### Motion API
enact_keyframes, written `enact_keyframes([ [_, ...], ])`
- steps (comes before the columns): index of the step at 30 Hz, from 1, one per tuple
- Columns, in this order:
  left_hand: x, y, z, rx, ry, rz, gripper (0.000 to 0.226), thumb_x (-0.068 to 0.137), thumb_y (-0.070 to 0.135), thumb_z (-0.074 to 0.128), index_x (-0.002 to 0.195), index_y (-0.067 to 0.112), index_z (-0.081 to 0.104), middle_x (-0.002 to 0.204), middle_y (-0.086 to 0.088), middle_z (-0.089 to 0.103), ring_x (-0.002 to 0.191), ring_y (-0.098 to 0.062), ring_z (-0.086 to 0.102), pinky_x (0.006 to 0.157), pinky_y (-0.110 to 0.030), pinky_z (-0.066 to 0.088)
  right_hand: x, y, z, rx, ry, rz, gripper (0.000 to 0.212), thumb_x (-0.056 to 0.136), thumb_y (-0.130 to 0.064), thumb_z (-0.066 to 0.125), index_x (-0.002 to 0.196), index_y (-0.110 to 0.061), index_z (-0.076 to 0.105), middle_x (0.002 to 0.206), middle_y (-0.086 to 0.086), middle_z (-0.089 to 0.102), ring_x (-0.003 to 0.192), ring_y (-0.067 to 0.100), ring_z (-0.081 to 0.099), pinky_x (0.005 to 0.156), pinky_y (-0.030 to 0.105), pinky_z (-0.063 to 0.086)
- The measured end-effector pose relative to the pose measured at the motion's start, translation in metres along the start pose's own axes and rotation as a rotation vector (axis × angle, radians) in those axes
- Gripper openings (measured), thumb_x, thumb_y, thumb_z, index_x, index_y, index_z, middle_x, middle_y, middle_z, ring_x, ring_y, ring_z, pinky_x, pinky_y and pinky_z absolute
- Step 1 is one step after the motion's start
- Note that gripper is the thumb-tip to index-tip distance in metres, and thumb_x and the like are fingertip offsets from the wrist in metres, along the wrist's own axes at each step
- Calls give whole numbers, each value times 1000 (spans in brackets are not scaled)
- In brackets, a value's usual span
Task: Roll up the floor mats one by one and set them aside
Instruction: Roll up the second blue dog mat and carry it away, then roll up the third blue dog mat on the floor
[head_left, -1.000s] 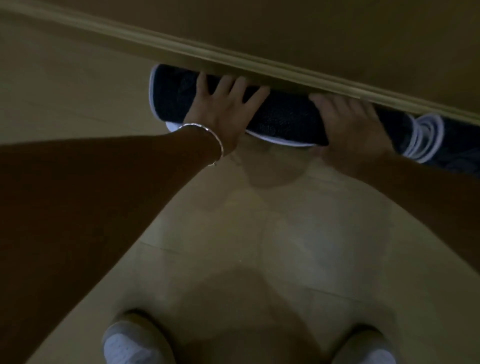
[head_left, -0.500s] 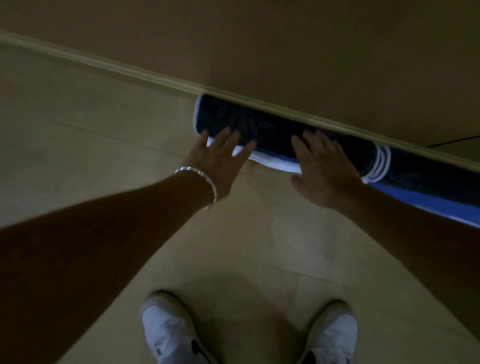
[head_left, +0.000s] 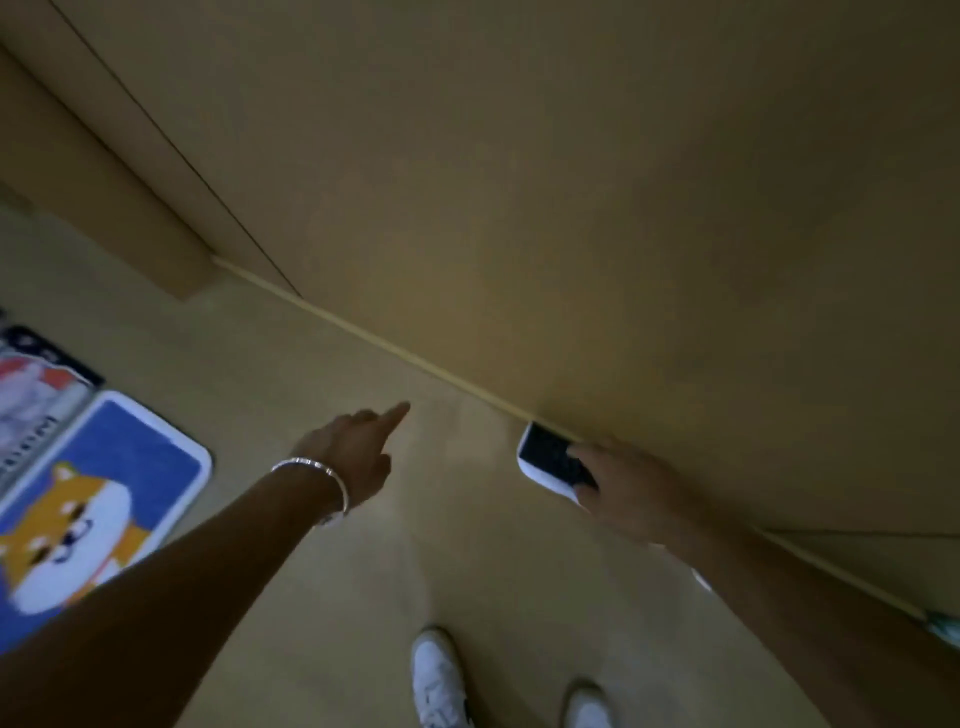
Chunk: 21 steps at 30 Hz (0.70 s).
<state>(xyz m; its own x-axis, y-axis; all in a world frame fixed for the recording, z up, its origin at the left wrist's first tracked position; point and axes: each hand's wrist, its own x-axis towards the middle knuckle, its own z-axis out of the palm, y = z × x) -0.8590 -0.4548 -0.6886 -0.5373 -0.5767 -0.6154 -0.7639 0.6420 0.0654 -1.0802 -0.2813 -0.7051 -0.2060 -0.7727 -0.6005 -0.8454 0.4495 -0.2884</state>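
Observation:
A rolled dark mat with a white edge (head_left: 545, 460) lies on the floor against the baseboard, right of centre. Only its left end shows; my right arm hides the rest. My right hand (head_left: 623, 488) rests on that end with its fingers laid over the dark surface. My left hand (head_left: 358, 452) hovers over bare floor well to the left of the roll, index finger stretched out, holding nothing. A blue mat with an orange-and-white dog picture (head_left: 98, 509) lies flat at the far left. Another flat mat with a dark border (head_left: 31, 395) sits just beyond it.
The wall (head_left: 571, 208) and its baseboard (head_left: 395, 353) run diagonally from upper left to lower right. A box-like corner (head_left: 130, 208) juts out at the upper left. My white shoes (head_left: 439, 675) stand on the tiled floor at the bottom.
My left hand has come off the rolled mat and swung left into the air. My view has turned left, bringing the flat mats into sight. My right hand stays on the roll.

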Motion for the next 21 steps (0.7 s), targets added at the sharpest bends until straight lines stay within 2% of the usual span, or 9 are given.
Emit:
enact_keyframes([
  [2,-36,5,-68,-31,140,-18,66,93,26,45,150,32,12,139,-5,44,125,-27,44,100,-37,41,-22,-31,-69,-4,86,-64,35,95,-27,44,128,-17,49,130,4,47,119,23,48,97,34,40],
  [4,-80,16,-129,-22,256,-11,64,93,27,45,149,32,14,139,-3,44,126,-26,43,99,-35,41,-50,-64,-131,-24,139,-152,39,96,-26,42,133,-15,44,132,3,44,120,24,48,98,34,41],
  [8,-179,39,-227,82,426,17,61,94,28,43,149,33,17,136,-1,46,125,-23,44,94,-31,40,-123,-126,-228,-132,210,-310,42,95,-29,44,136,-17,41,135,4,41,123,24,48,98,33,42],
  [12,-278,48,-309,209,578,-13,60,95,31,41,149,32,15,136,-1,46,120,-23,48,91,-34,44,-204,-182,-319,-258,327,-450,44,95,-30,45,136,-18,42,137,5,41,126,26,45,102,34,40],
  [18,-412,54,-402,298,823,-152,54,95,31,44,146,31,26,138,0,46,121,-22,49,92,-33,46,-322,-243,-419,-327,609,-607,39,92,-32,47,129,-20,50,128,6,49,115,29,54,95,40,45],
  [21,-464,61,-415,267,917,-202,48,95,30,45,143,30,34,135,0,49,119,-22,51,91,-34,47,-367,-257,-433,-339,647,-685,39,94,-33,46,131,-22,49,124,2,49,108,24,54,90,39,46],
])
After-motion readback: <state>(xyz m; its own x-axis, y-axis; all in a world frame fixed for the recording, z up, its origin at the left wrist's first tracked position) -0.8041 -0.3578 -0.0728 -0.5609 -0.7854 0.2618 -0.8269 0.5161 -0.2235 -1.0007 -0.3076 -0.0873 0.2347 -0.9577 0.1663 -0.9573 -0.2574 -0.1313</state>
